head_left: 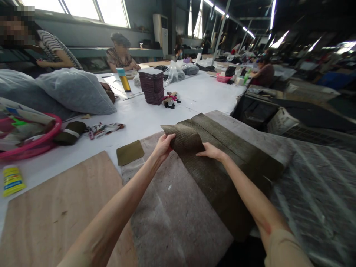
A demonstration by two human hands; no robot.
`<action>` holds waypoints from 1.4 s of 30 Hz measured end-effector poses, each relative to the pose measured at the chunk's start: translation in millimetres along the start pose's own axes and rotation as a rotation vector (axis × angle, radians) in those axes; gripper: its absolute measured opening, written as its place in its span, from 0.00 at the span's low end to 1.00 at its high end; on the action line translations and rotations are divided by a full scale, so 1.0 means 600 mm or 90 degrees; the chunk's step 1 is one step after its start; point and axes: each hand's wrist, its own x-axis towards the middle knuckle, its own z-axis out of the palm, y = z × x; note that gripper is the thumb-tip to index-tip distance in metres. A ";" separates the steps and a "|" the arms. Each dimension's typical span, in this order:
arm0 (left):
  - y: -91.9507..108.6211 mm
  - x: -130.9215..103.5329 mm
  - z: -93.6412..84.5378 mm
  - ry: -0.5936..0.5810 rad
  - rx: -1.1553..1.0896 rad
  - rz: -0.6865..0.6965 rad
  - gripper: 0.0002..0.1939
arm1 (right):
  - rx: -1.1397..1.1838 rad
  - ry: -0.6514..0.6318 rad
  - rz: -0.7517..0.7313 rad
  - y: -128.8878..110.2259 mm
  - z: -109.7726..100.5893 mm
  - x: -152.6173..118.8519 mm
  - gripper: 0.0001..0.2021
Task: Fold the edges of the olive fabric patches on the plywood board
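A dark olive fabric panel [188,139] is raised and bent between my two hands. My left hand [164,145] pinches its left edge, thumb on top. My right hand [209,151] grips the lower right corner, with some fingers hidden behind the cloth. Beneath and to the right, more olive panels [239,148] lie overlapping on a grey, worn cloth-like mat [169,207]. A small olive piece [130,152] with cut corners rests flat at the mat's left edge, apart from my hands.
A plywood board [66,211] lies at the left, beside a yellow tube [12,180]. Farther back are a pink basket [41,145], stuffed plastic bags [75,89], a dark stack of pieces [151,87] and a bottle [123,79]. Several people sit around the white table [194,89].
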 end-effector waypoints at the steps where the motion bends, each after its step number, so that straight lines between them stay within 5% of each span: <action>1: 0.003 -0.004 0.001 0.002 -0.011 0.002 0.17 | 0.011 -0.009 0.000 -0.003 0.001 -0.008 0.27; 6: 0.017 -0.024 0.011 0.011 -0.033 0.009 0.14 | 0.056 -0.097 -0.001 -0.017 -0.006 -0.053 0.30; 14: 0.016 -0.037 0.019 0.031 -0.050 0.016 0.13 | -0.017 0.012 -0.007 -0.005 0.012 -0.084 0.28; 20: 0.036 -0.052 0.035 0.029 -0.075 0.023 0.10 | 0.042 -0.067 0.028 -0.013 0.003 -0.136 0.30; 27: 0.034 -0.058 0.048 0.034 -0.067 0.027 0.10 | -0.139 0.038 0.006 0.029 0.001 -0.146 0.21; 31: 0.040 -0.066 0.048 0.031 -0.087 0.029 0.07 | -0.197 0.059 -0.025 0.009 0.006 -0.161 0.16; 37: 0.047 -0.077 0.049 0.033 -0.109 0.017 0.06 | -0.534 0.076 0.018 -0.038 0.025 -0.194 0.09; 42: 0.044 -0.081 0.046 0.051 -0.120 0.028 0.04 | -0.478 -0.001 -0.014 -0.048 0.021 -0.197 0.14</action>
